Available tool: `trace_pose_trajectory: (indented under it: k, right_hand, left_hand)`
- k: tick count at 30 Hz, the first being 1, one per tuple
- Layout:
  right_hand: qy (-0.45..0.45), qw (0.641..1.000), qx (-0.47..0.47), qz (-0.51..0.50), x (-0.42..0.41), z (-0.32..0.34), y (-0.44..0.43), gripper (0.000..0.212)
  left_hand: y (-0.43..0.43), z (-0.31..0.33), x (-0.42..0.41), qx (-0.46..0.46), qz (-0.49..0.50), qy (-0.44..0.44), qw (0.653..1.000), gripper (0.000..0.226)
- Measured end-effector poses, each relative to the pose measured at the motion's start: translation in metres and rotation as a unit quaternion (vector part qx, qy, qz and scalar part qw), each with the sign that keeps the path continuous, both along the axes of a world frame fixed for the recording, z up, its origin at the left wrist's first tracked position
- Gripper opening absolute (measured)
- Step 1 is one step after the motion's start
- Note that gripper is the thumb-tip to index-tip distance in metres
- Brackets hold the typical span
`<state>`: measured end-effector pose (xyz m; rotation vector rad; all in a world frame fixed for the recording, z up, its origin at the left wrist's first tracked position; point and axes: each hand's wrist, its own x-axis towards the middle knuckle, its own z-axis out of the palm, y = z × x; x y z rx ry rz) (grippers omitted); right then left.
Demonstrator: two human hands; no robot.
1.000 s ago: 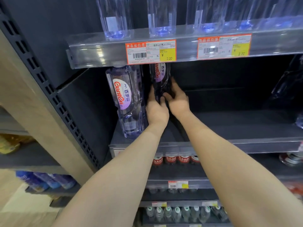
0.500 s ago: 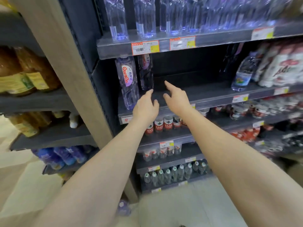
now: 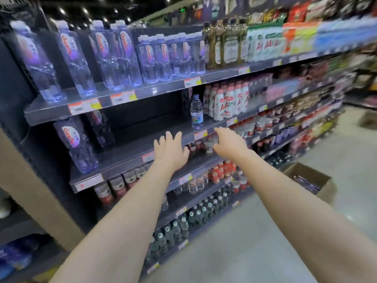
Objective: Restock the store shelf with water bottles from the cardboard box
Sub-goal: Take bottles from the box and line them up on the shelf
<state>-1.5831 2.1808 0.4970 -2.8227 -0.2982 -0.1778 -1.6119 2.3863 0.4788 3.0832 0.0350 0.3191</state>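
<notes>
Right now both hands hang in the air just in front of the dark grey metal shelf. The left hand and the right hand each show a slack, wide-open grip, fingers spread and nothing held.

Two tall, square-sided clear plastic water bottles with purple-and-white labels stand upright at the shelf's left end, one near the edge and one behind it. They are well apart from a small round clear bottle further right. More stock lies in the open brown cardboard box on the floor at the far right, dark and purplish, too blurred to count.

I'd judge a full bottle fairly heavy, with thin walls that give slightly and a slick skin. It wants a full wrap around the mid-body rather than a pinch at the cap.
</notes>
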Motion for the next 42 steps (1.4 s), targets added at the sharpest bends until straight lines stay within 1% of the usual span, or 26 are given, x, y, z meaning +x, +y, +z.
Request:
trace_pose_trajectory:
  k: [2, 9, 12, 14, 17, 19, 22, 24, 27, 29, 32, 34, 37, 42]
  right_hand:
    - [0.01, 0.999, -0.01, -0.035, 0.006, -0.001, -0.071, 0.064]
    - [0.033, 0.99, -0.052, -0.123, 0.025, -0.012, -0.316, 0.067]
    - [0.044, 0.987, -0.045, -0.145, 0.037, -0.025, -0.406, 0.062]
    - [0.055, 0.985, -0.037, -0.159, 0.045, -0.036, -0.459, 0.069]
    - [0.073, 0.98, -0.05, -0.177, 0.062, -0.052, -0.531, 0.078]
    - [0.081, 0.976, -0.048, -0.196, 0.079, -0.061, -0.574, 0.077]
    - [0.1, 0.97, -0.037, -0.218, 0.114, -0.081, -0.63, 0.075]
    - [0.11, 0.966, -0.031, -0.23, 0.147, -0.099, -0.665, 0.076]
    - [0.113, 0.964, -0.027, -0.238, 0.212, -0.119, -0.72, 0.071]
    - [0.118, 0.963, -0.027, -0.241, 0.26, -0.127, -0.755, 0.069]
    - [0.162, 0.956, -0.037, -0.241, 0.331, -0.138, -0.8, 0.068]
    - [0.182, 0.955, -0.034, -0.231, 0.38, -0.148, -0.826, 0.07]
    - [0.197, 0.959, -0.029, -0.204, 0.451, -0.17, -0.856, 0.071]
    - [0.255, 0.956, -0.034, -0.143, 0.563, -0.222, -0.898, 0.072]
  left_hand:
    - [-0.061, 0.0, 0.02, -0.005, -0.034, 0.009, 0.999, 0.063]
    - [-0.308, -0.021, 0.09, 0.025, -0.16, 0.034, 0.986, 0.059]
    - [-0.412, -0.035, 0.115, 0.023, -0.194, 0.048, 0.98, 0.064]
    - [-0.473, -0.045, 0.129, 0.026, -0.209, 0.056, 0.976, 0.067]
    - [-0.548, -0.06, 0.154, 0.033, -0.231, 0.071, 0.97, 0.064]
    - [-0.588, -0.071, 0.177, 0.034, -0.237, 0.088, 0.967, 0.061]
    - [-0.643, -0.096, 0.222, 0.041, -0.247, 0.108, 0.962, 0.064]
    - [-0.679, -0.116, 0.257, 0.058, -0.256, 0.11, 0.959, 0.069]
    - [-0.732, -0.144, 0.324, 0.09, -0.267, 0.115, 0.953, 0.074]
    - [-0.766, -0.163, 0.372, 0.079, -0.268, 0.135, 0.951, 0.071]
    - [-0.812, -0.185, 0.439, 0.058, -0.268, 0.171, 0.947, 0.061]
    - [-0.835, -0.194, 0.481, 0.06, -0.259, 0.187, 0.946, 0.06]
    - [-0.86, -0.209, 0.54, 0.058, -0.233, 0.222, 0.945, 0.065]
    - [-0.892, -0.252, 0.628, 0.028, -0.176, 0.262, 0.948, 0.058]
